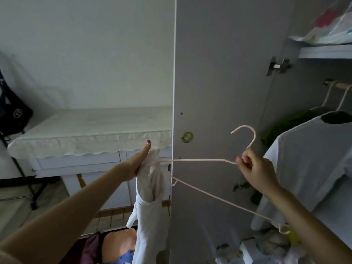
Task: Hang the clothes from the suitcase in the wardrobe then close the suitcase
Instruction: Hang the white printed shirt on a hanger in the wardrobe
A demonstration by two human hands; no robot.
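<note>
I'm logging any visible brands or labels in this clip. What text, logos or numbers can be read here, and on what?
No text can be read.
Green round sticker on the wardrobe door: pale marks, too blurred to read.
Black bag at the left edge: a pale oval emblem, no legible letters.
Patterned bedding on the top shelf: coloured shapes only, no words.
</note>
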